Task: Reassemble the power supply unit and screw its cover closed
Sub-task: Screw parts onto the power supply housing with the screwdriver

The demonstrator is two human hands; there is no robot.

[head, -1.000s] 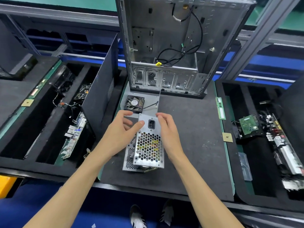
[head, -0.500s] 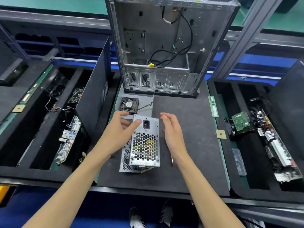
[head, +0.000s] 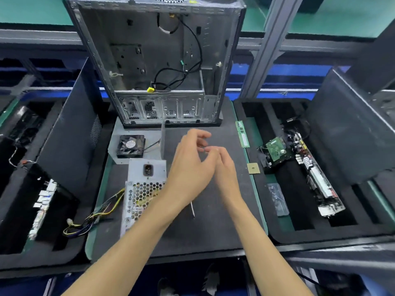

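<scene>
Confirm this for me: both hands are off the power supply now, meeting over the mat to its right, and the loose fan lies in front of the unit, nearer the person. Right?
Not quite. The head view shows the fan behind the power supply, between it and the open computer case. The rest holds: left hand and right hand meet over the mat, right of the unit.

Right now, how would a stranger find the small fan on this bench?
Start at the open computer case standing at the back of the black mat. Just before its left corner, a grey metal plate carries the small fan, the only square black frame with a round label.
</scene>
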